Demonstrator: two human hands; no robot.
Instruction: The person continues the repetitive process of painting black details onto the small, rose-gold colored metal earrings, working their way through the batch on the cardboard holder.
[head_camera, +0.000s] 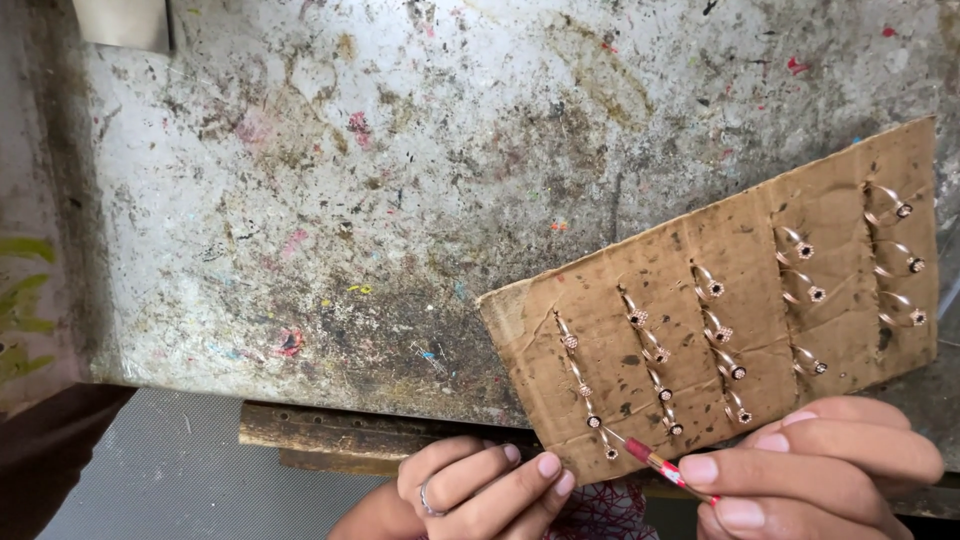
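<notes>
A cardboard piece (740, 290) lies on the worktop (350, 200), its near edge just beyond the right hand (810, 465), which pinches a thin tool (660, 465). Rings (720, 330) sit in rows on the cardboard, up and right of the tool tip. The left hand (480, 490) lies left of the grip, below the cardboard's near-left corner

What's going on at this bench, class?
A person holds a brown cardboard strip against a stained, paint-flecked work surface. Small rings with tiny stone settings are slotted into the cardboard in rows. The right hand pinches a thin red-tipped stick, its tip touching a ring at the lower left corner. The left hand, wearing a ring, steadies the cardboard's lower edge.
</notes>
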